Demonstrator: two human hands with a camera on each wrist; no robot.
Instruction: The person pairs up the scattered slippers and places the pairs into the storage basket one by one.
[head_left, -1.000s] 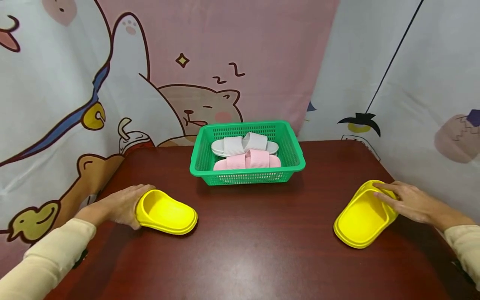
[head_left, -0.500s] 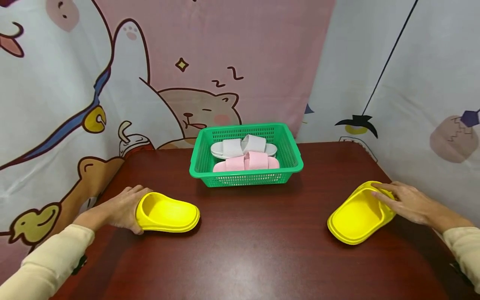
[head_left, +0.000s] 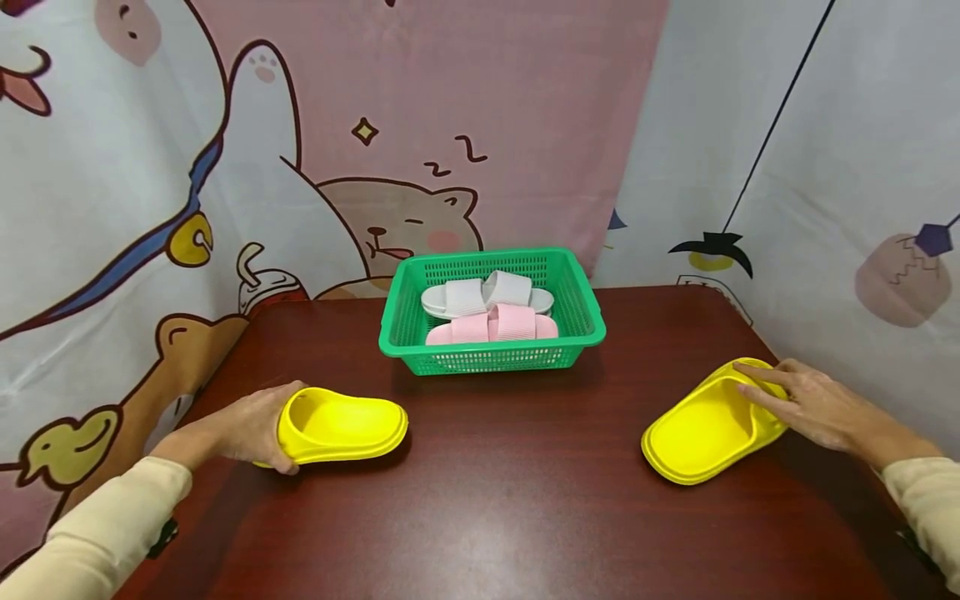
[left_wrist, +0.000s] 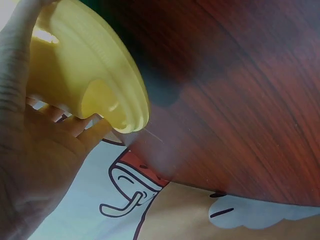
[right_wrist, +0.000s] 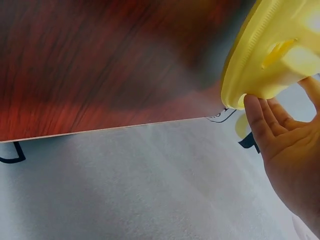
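The left hand point(head_left: 258, 427) grips the first yellow slipper point(head_left: 348, 432) by its covered end. From this grip the slipper lies to the right, its long axis almost straight across, the free end toward the other hand. The right hand point(head_left: 821, 410) pinches the second yellow slipper point(head_left: 696, 437), also at the covered end; from there it lies to the left and closer to the person, its axis slanted. The green basket point(head_left: 487, 351) stands between both grips and farther forward, the left hand being a little nearer to it.
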